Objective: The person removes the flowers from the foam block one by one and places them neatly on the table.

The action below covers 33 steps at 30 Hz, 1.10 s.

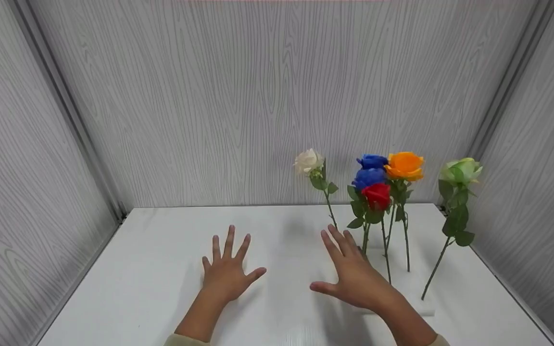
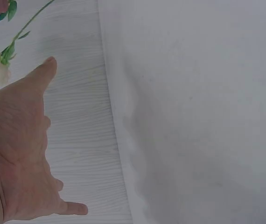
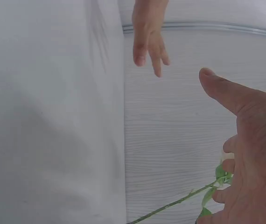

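Observation:
My left hand (image 1: 226, 276) hovers over the white tabletop with its fingers spread, holding nothing. My right hand (image 1: 356, 278) is likewise spread and bare, just left of a group of long-stemmed roses. Nearest to its fingertips is the stem of a white rose (image 1: 309, 162); whether they touch I cannot tell. Beyond it stand two blue roses (image 1: 369, 179), a red rose (image 1: 377, 196) and an orange rose (image 1: 405, 166). A pale green rose (image 1: 461, 171) leans to the right of them. The right hand hides the lower stems of some roses.
The white table (image 1: 161, 269) is enclosed by a grey wood-grain back wall (image 1: 238, 105) and side walls. A low white base (image 1: 421, 311) lies around the stem bottoms, partly behind the right forearm.

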Motion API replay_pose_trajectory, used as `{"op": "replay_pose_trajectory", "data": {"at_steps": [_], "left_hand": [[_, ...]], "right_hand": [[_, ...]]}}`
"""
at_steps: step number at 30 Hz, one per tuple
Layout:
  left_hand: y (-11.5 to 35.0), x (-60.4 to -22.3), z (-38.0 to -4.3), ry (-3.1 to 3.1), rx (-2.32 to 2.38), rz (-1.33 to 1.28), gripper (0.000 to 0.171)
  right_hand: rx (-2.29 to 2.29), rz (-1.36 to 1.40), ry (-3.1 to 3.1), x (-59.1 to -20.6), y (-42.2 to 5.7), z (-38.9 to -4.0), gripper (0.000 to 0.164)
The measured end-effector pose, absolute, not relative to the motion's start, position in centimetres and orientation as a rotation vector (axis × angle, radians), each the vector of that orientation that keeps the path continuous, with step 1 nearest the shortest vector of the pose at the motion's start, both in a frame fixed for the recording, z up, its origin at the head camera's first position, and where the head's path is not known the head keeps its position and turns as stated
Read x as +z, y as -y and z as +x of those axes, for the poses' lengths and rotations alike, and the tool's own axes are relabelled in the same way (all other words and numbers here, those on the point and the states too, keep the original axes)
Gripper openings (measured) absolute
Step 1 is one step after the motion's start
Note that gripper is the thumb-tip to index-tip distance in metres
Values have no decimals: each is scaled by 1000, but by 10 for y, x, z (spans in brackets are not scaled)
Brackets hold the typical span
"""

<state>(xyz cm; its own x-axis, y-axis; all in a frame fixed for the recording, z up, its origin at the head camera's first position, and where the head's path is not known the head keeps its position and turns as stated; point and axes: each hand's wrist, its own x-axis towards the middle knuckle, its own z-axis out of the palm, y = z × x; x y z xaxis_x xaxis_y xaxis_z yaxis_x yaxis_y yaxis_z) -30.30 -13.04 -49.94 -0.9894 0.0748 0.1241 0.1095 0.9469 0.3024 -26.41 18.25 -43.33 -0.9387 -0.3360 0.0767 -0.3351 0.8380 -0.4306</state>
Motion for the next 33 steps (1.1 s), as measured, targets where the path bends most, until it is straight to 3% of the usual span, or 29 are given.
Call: {"op": "replay_pose_trajectory", "data": {"at_steps": [5, 12, 15, 23, 33], "left_hand": [[130, -501, -305, 2982, -492, -164, 93], [131, -503, -307, 2947, -503, -177, 87], [132, -506, -309, 2919, -483, -168, 84], [130, -510, -312, 2807, -453, -141, 57], [122, -502, -314, 2803, -709, -125, 41]], "right_hand": [[-811, -526, -3036, -415, -194, -252, 110], [-1116, -552, -3154, -390, -224, -241, 61], [-1356, -619, -3229, -387, -242, -243, 51], [-1610, -453, -3426, -387, -290, -242, 63], [-1801, 269, -3493, -395, -345, -242, 90]]}}
